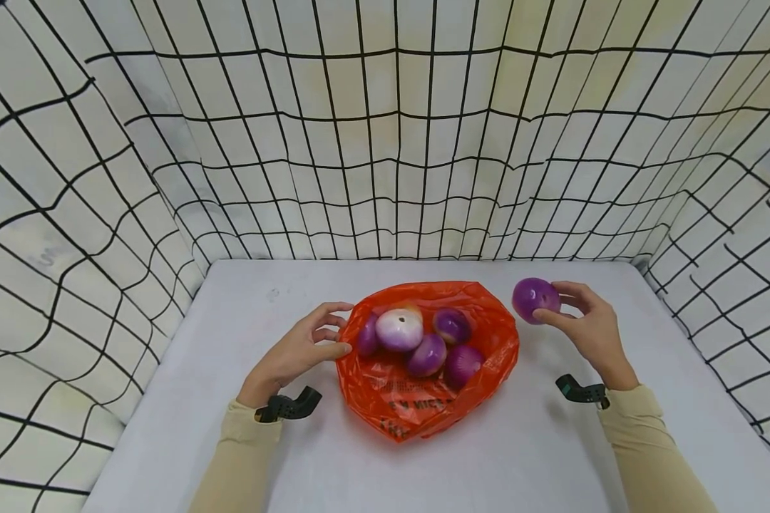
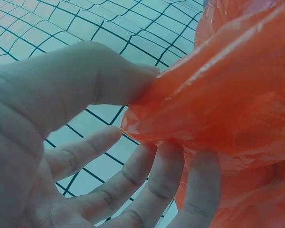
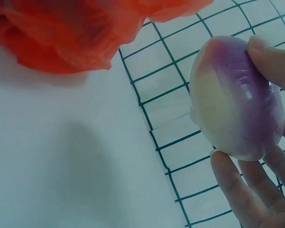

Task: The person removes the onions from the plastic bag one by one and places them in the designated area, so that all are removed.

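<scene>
A red plastic bag (image 1: 404,413) lies with its mouth spread on the white table, and several purple onions (image 1: 427,355) sit inside it. One of them shows a pale whitish side. My left hand (image 1: 304,347) holds the bag's left edge; in the left wrist view, a fold of the red plastic (image 2: 218,99) lies between thumb and fingers. Right of the bag, my right hand (image 1: 584,320) grips another purple onion (image 1: 535,300) between thumb and fingers, raised over the table. In the right wrist view this onion (image 3: 232,99) has a cream-coloured side and a purple side.
The white table (image 1: 423,477) has black-grid netting (image 1: 398,142) standing against white panels at its back, left and right. Dark wrist cameras (image 1: 289,405) are strapped on both wrists, at the ends of beige sleeves (image 1: 648,442). Dark print shows on the bag.
</scene>
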Motion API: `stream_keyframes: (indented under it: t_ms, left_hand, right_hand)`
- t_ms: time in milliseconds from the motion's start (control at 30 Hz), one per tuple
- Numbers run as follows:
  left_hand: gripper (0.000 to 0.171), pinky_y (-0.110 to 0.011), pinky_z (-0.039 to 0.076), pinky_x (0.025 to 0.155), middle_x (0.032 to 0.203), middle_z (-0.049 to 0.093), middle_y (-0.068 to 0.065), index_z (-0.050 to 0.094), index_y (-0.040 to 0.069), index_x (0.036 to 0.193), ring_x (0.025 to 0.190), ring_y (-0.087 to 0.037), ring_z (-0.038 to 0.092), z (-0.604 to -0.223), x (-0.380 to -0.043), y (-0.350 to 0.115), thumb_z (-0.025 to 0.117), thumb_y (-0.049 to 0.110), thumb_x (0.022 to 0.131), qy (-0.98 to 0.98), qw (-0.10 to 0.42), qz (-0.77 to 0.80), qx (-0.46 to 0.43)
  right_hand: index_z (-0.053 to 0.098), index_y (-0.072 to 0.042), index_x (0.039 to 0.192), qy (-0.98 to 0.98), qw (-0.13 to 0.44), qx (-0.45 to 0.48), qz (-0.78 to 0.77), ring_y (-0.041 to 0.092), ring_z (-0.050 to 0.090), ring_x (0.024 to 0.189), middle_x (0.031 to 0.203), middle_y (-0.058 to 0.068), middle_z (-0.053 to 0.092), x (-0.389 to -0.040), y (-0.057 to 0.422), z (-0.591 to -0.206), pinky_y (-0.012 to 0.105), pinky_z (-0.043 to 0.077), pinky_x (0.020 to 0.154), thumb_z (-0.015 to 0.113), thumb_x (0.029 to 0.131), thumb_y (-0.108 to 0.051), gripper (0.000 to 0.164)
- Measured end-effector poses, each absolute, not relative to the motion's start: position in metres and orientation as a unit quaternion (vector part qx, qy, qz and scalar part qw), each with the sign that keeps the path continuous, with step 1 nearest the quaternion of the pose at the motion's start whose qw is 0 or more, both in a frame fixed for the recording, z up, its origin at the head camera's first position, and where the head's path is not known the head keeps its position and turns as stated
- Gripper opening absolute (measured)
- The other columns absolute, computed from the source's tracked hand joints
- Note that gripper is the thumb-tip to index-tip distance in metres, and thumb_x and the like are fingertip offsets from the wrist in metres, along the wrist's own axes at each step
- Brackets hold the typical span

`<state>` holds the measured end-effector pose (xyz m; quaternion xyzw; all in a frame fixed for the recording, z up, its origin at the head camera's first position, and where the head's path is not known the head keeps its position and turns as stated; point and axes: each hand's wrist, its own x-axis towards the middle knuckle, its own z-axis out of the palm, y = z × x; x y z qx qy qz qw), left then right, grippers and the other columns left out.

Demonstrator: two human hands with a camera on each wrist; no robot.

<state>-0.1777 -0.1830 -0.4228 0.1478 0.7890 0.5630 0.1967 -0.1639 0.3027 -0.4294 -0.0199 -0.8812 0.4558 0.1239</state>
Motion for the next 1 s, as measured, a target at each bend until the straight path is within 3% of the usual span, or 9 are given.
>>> stream_keyframes:
  t_ms: [200,500,600,700,800,1000]
  left_hand:
    - [0.067,-0.042,0.062,0.093,0.145,0.051,-0.019,0.042,0.021,0.152,0.119,-0.030,0.063,-0.423,-0.176,-0.184,0.074,0.024,0.093,0.792,0.196,0.560,0.146]
    - [0.067,-0.039,0.063,0.092,0.142,0.052,-0.016,0.043,0.024,0.151,0.117,-0.028,0.064,-0.424,-0.174,-0.186,0.075,0.024,0.092,0.797,0.196,0.554,0.139]
    - [0.067,-0.039,0.062,0.091,0.140,0.052,-0.017,0.043,0.023,0.151,0.117,-0.028,0.064,-0.424,-0.175,-0.186,0.075,0.024,0.093,0.796,0.194,0.555,0.142]
    - [0.067,-0.040,0.062,0.092,0.141,0.052,-0.018,0.043,0.022,0.151,0.117,-0.029,0.064,-0.424,-0.175,-0.186,0.075,0.025,0.093,0.797,0.194,0.553,0.147]
    - [0.067,-0.040,0.063,0.092,0.142,0.052,-0.019,0.043,0.021,0.151,0.117,-0.029,0.064,-0.423,-0.176,-0.186,0.076,0.025,0.093,0.796,0.196,0.552,0.148]
    - [0.067,-0.040,0.062,0.092,0.142,0.052,-0.019,0.043,0.022,0.151,0.117,-0.029,0.064,-0.422,-0.176,-0.185,0.075,0.024,0.093,0.795,0.198,0.552,0.152]
  right_hand:
    - [0.057,-0.013,0.144,-0.884,0.110,-0.032,0.454,0.010,0.053,0.122,0.145,0.013,0.060,-0.167,0.305,-0.438,0.000,0.047,0.081,0.082,0.088,-0.040,0.067]
    - [0.056,-0.011,0.144,-0.892,0.085,-0.031,0.442,0.036,0.054,0.132,0.147,0.017,0.058,-0.173,0.307,-0.450,0.002,0.046,0.079,0.081,0.088,-0.044,0.070]
    - [0.055,-0.012,0.145,-0.895,0.072,-0.036,0.438,0.039,0.054,0.133,0.148,0.018,0.058,-0.175,0.308,-0.454,0.014,0.053,0.085,0.080,0.088,-0.047,0.071]
    - [0.054,-0.014,0.146,-0.898,0.059,-0.038,0.434,0.041,0.055,0.133,0.147,0.019,0.058,-0.177,0.310,-0.458,0.039,0.061,0.093,0.080,0.088,-0.049,0.072]
    - [0.053,-0.014,0.147,-0.899,0.048,-0.035,0.434,0.044,0.058,0.130,0.148,0.021,0.057,-0.179,0.311,-0.463,0.058,0.059,0.097,0.080,0.088,-0.049,0.074]
    - [0.050,-0.016,0.150,-0.900,0.022,-0.033,0.433,0.048,0.063,0.125,0.150,0.024,0.053,-0.184,0.312,-0.469,0.060,0.056,0.100,0.080,0.086,-0.052,0.079]
